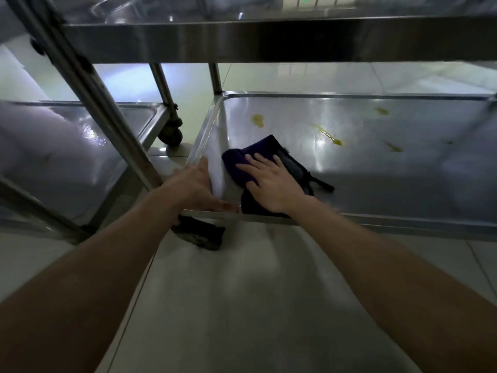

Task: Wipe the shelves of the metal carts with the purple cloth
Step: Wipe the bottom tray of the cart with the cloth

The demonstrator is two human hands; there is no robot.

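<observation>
The purple cloth [239, 168] is pressed under the spread fingers of the right hand [271, 181] at the corner of the lower shelf [376, 184], which is touched by the left hand [193, 184], grip unclear; the yellow stains [258, 120] beyond are not yet wiped.

A dark purple cloth [238, 164] lies crumpled on the lower shelf [376, 168] of a shiny metal cart, near its front left corner. Yellowish stains [258, 120] dot the shelf farther back. A second cart's shelf [134, 117] sits just left.
</observation>
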